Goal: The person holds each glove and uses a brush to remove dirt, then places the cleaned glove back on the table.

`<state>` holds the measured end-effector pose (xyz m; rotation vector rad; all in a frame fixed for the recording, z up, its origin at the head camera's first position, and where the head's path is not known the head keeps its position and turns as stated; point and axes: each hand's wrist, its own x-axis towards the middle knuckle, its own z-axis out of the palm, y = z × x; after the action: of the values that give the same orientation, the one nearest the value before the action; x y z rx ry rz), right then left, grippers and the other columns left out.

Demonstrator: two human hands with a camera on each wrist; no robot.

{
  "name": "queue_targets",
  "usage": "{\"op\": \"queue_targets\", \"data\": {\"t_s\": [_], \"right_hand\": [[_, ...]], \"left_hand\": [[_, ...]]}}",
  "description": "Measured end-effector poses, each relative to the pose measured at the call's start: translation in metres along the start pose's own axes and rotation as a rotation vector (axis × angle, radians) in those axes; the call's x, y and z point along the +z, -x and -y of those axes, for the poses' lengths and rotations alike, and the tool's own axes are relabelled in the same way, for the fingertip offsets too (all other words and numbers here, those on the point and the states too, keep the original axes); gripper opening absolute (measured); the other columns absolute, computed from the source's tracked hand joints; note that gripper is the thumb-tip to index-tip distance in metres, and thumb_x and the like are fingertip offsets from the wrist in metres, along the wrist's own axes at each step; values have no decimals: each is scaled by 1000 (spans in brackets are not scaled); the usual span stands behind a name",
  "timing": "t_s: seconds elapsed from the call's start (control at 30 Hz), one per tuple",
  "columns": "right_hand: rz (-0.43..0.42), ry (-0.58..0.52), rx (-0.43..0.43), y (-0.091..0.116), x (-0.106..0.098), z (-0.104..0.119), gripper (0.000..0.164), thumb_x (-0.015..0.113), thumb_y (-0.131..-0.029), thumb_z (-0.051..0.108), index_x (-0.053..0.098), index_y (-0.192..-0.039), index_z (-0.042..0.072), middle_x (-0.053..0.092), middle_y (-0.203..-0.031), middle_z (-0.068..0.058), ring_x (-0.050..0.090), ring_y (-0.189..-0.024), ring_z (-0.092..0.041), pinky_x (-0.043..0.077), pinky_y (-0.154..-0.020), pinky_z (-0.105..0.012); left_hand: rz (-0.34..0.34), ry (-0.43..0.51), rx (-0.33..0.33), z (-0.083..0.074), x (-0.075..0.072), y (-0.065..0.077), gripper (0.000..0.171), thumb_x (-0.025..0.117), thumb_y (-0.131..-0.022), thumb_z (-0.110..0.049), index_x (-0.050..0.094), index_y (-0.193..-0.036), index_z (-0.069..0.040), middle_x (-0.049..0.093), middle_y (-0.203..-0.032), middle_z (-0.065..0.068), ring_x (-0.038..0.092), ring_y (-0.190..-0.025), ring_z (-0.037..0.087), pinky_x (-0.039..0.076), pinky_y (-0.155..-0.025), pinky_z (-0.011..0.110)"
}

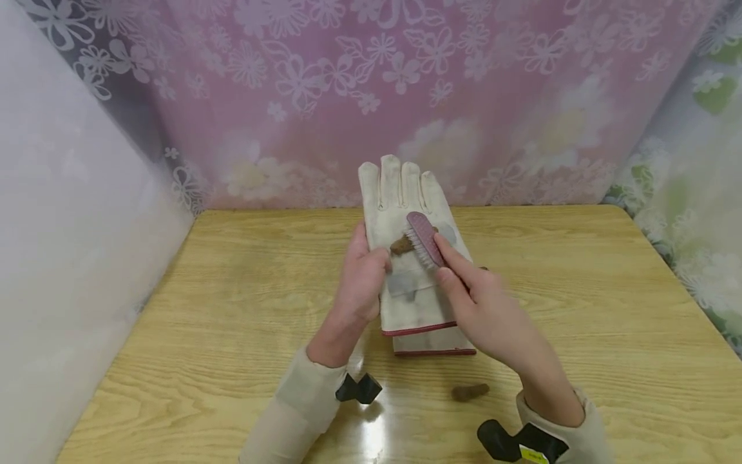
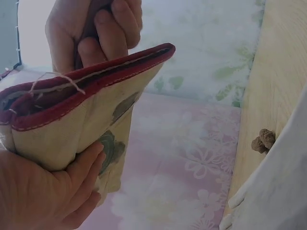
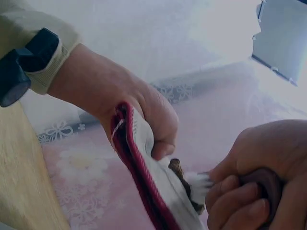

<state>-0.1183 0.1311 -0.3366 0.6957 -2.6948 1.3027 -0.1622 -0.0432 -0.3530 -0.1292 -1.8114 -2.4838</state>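
Observation:
A cream cloth work glove (image 1: 377,222) with dark red cuff trim is held up by my left hand (image 1: 364,277), thumb on its front face and fingers behind. My right hand (image 1: 493,309) grips a purple brush (image 1: 426,238), whose white bristles (image 3: 197,187) meet a brown lump (image 1: 401,245) on the glove's front. Grey smudges (image 1: 401,283) mark the fabric below. Behind the cuff, in the head view, shows a second red-trimmed cuff (image 1: 431,341). In the left wrist view, the open cuff (image 2: 96,79) has a loose thread, and dark patches show on the glove's other face.
A brown lump (image 1: 469,392) lies on the wooden table (image 1: 243,309) near the front. Pink floral sheeting (image 1: 324,116) hangs behind the table, with pale sheeting (image 1: 69,225) on the left and flowered sheeting (image 1: 690,193) on the right.

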Motion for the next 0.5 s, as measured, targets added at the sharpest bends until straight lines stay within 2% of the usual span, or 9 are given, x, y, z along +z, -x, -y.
{"op": "queue_targets", "data": {"t_s": [0.07,0.1,0.17,0.23,0.27,0.3,0.37,0.47,0.5], "right_hand": [[-14,-102,2,-3,-4,-6,52,42,-107,24,28,-157,19,46,-149,-18,47,-134,-26,44,-106,-36],[-26,-153,4,-3,-6,-8,51,42,-107,23,29,-157,19,46,-149,-18,46,-135,-25,44,-106,-36],[-46,-257,26,-5,-9,-12,51,40,-108,24,28,-157,20,66,-115,-21,66,-102,-21,55,-80,-27],[-71,-321,45,-6,-12,-15,50,39,-108,24,28,-157,20,57,-75,-16,54,-60,-18,45,-49,-26],[-79,-319,53,-6,-13,-16,50,39,-108,24,29,-157,21,54,-72,-14,43,-52,-19,38,-44,-28],[-78,-297,62,-7,-14,-17,50,39,-108,25,30,-156,21,54,-70,-14,42,-50,-18,36,-43,-27],[-45,-225,73,-10,-15,-19,51,38,-108,28,28,-157,21,66,-110,-21,63,-80,-18,50,-61,-21],[20,-214,82,-13,-11,-17,51,38,-108,28,26,-157,19,66,-111,-21,63,-84,-19,50,-66,-20],[49,-245,84,-14,-9,-16,51,38,-108,27,26,-157,19,66,-94,-20,63,-80,-18,51,-63,-22]], "left_hand": [[16,3,-23,0,0,0,77,33,-68,17,34,-143,-1,51,-132,17,53,-109,24,47,-88,34],[24,4,-35,0,1,0,78,33,-68,17,34,-143,-2,51,-134,16,53,-110,24,46,-89,34],[39,9,-51,-1,1,0,80,32,-69,17,32,-145,-4,50,-136,15,52,-112,24,45,-90,35],[42,19,-56,-1,1,0,79,30,-70,17,31,-146,-6,49,-137,14,51,-113,24,44,-91,36],[36,26,-49,-1,1,0,78,30,-71,17,30,-146,-6,48,-137,14,51,-113,24,44,-92,36],[29,33,-42,-1,0,0,77,30,-72,17,30,-146,-6,48,-138,14,51,-114,25,43,-92,36],[13,47,-26,-1,0,0,75,29,-73,17,31,-145,-6,48,-137,14,52,-114,25,44,-92,36],[5,48,-5,0,0,-1,77,29,-72,17,30,-145,-6,49,-137,14,53,-115,25,45,-92,36],[12,35,-1,0,0,-1,77,30,-73,17,29,-146,-7,48,-139,14,53,-116,25,46,-92,36]]}}
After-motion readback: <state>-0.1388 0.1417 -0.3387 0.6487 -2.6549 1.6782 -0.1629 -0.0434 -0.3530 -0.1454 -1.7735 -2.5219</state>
